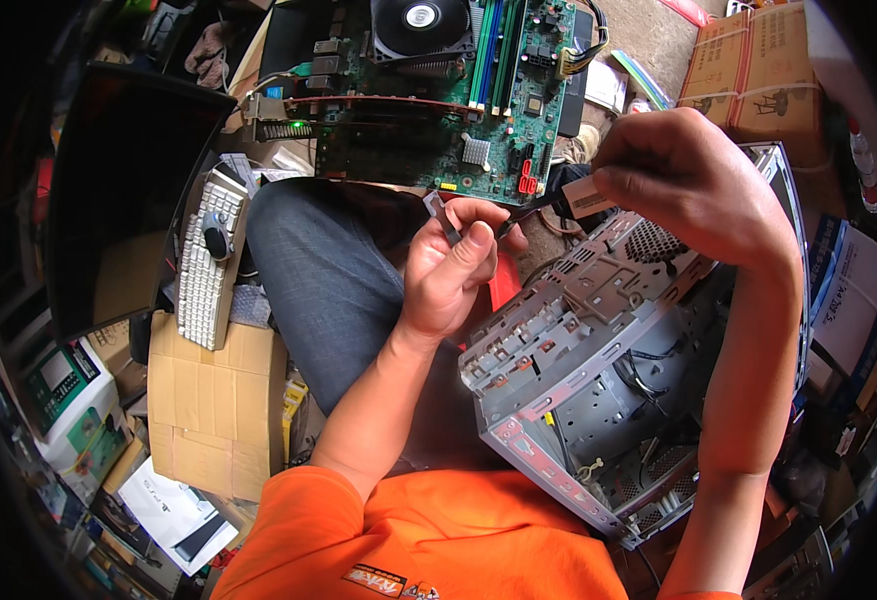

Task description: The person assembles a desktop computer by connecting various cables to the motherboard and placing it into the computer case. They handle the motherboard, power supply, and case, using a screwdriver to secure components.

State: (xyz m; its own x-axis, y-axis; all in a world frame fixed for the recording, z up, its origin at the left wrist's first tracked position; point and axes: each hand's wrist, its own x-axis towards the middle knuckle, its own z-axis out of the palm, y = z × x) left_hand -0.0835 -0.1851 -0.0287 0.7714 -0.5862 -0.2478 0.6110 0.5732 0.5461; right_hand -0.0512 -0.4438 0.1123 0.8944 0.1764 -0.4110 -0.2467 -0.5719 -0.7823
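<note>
My left hand (446, 268) is closed, thumb against fingers, around a slim grey metal strip (441, 214) whose pale end sticks up. My right hand (680, 178) comes in from the right, its fingers closed on a flat tan piece (586, 198) with dark marks. A thin dark part runs from that piece toward the fingertips of my left hand; its kind cannot be made out. Just beyond both hands lies a green motherboard (418, 150) with a black cooling fan (420, 22), memory slots and red connectors. Below my right hand, an opened grey computer case (558, 360) rests tilted beside my lap.
At left stand a dark monitor (123, 200), a white keyboard (208, 270) with a mouse (217, 236) on it, and a cardboard box (213, 400). Another carton (758, 75) stands at the far right. My jeans-covered leg (313, 280) is between keyboard and case.
</note>
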